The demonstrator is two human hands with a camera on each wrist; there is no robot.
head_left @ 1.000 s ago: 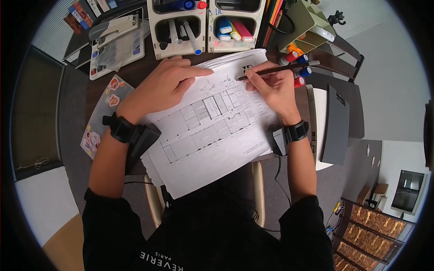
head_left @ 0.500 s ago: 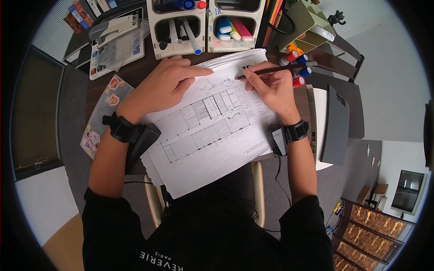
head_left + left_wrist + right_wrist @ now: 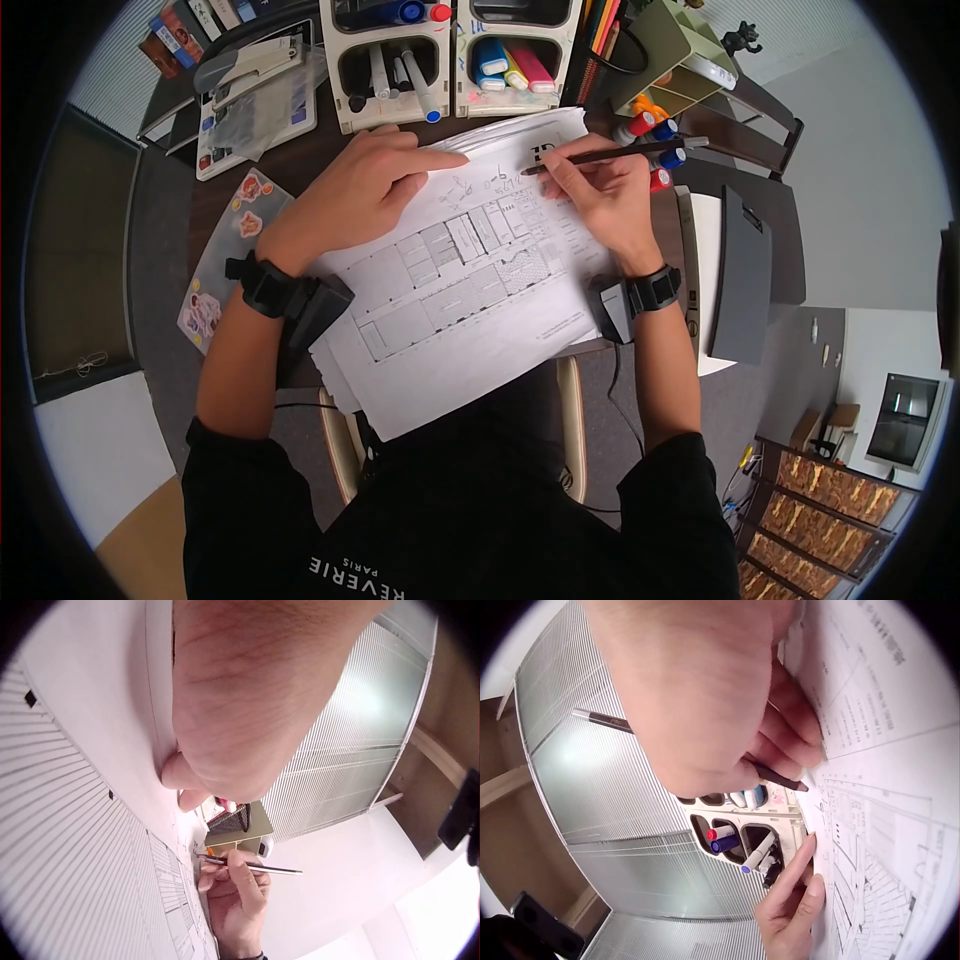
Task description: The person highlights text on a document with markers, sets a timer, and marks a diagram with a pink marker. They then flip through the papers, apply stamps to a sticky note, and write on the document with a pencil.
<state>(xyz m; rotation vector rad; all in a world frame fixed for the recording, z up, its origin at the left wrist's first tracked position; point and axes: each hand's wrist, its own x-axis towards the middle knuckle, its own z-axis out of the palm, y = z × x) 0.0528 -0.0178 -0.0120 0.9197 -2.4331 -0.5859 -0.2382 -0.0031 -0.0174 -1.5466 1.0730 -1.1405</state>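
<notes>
My right hand (image 3: 605, 195) pinches a slim dark pencil (image 3: 630, 151) with a silvery end. Its tip meets the top sheet beside small handwritten figures (image 3: 495, 184). On the left part of that printed floor plan sheet (image 3: 440, 370) rests my left hand (image 3: 365, 190), index finger straight and the other fingers loosely bent. More sheets lie stacked under the top one. In the left wrist view the pencil (image 3: 262, 868) slants up out of the right hand (image 3: 240, 900). The right wrist view shows the pencil tip (image 3: 791, 783) on the paper, near the left fingertips (image 3: 810, 844).
Behind the paper stand white pen holders (image 3: 395, 112) with markers and highlighters. Red and blue capped markers (image 3: 660, 130) lie right of the paper, near a green organiser (image 3: 670, 60). A stickered folder (image 3: 240, 225) is at left; a dark grey folder (image 3: 740, 275) at right.
The pencil has tilted and shifted slightly at the right hand, and more handwritten figures show by its tip. My left hand stays in place. The head view has shifted a little.
</notes>
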